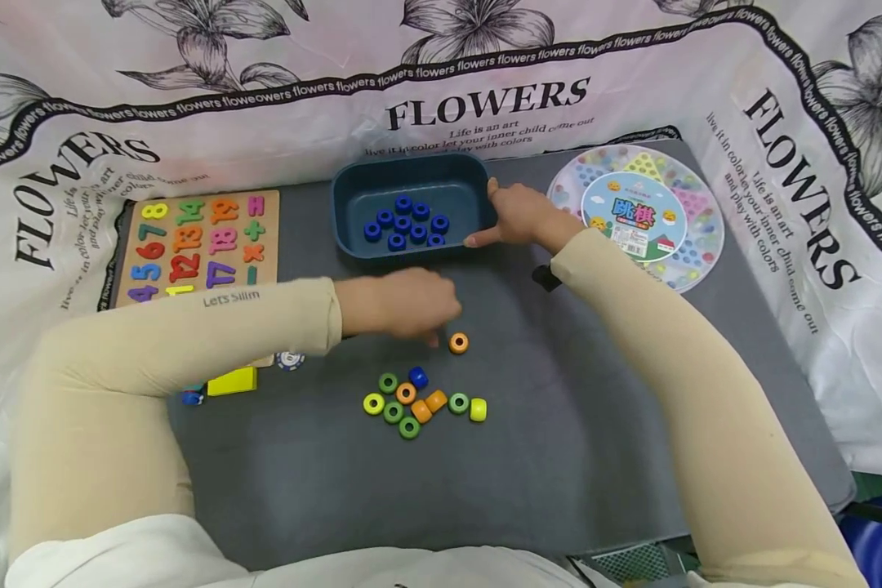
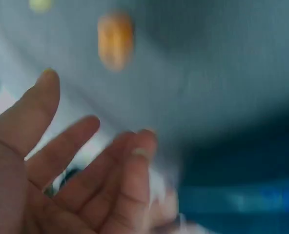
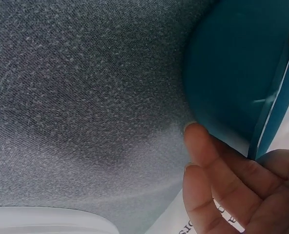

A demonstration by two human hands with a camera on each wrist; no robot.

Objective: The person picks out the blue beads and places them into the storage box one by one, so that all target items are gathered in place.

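Note:
A dark teal plastic bin (image 1: 349,245) stands at the back of the table with several blue ring-shaped beads (image 1: 403,222) inside. My right hand (image 1: 518,214) grips its right end, thumb at the front; in the right wrist view, fingers (image 3: 222,175) curl along the outer wall of the bin (image 3: 227,73). In front of the bin, my left hand (image 1: 404,304) hovers over the table, loosely curled and holding nothing in the left wrist view. Close to it lies an orange bead (image 1: 459,343). Nearer the body are green beads (image 1: 393,412), yellow beads (image 1: 373,403), more orange ones and one blue bead (image 1: 418,376).
At the left lies a wooden number board (image 1: 268,212), partly covered by the left arm. A yellow block (image 1: 233,381) and a poker chip (image 1: 290,360) are beside it. A round game box (image 1: 635,216) lies at the back right, near a small black object (image 1: 546,278).

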